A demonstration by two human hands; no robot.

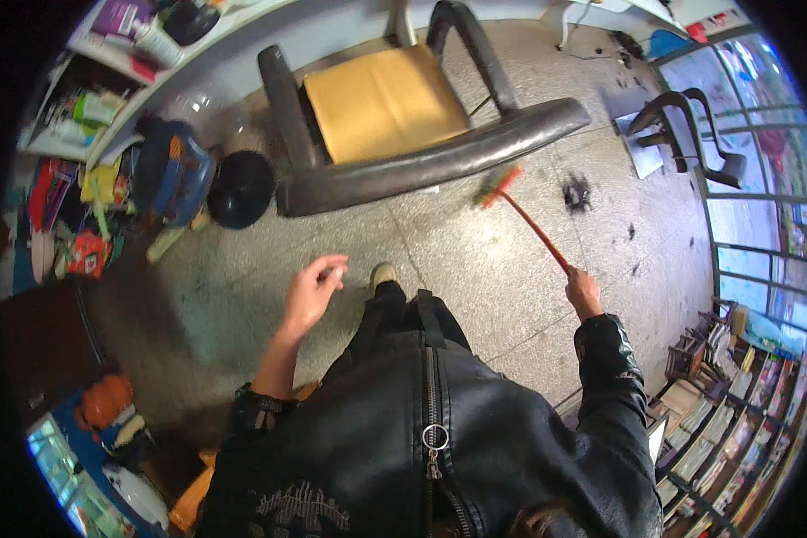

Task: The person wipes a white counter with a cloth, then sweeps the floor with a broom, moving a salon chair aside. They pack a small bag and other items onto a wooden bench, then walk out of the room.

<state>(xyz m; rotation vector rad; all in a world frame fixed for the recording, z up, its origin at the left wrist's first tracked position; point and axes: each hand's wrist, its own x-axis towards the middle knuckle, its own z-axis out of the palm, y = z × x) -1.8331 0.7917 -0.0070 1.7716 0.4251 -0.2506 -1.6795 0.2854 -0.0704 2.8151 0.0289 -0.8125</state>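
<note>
My right hand [584,292] is closed around the red handle of a broom [536,231]. The broom's head, red with blurred greenish bristles, is at the floor beside the backrest of a black salon chair with a tan seat [387,104]. Held over the floor to the left, my left hand [315,289] has loosely curled fingers and nothing in it. A dark clump of what looks like hair [576,193] lies on the speckled floor [484,269] right of the broom head, and smaller dark tufts are scattered farther right.
A black round bowl or bin [241,189] and a blue container [188,175] stand left of the chair, below a cluttered white counter [195,57]. Another dark chair [689,138] is by the glass panes at right. Shelves with packages [726,430] line the lower right.
</note>
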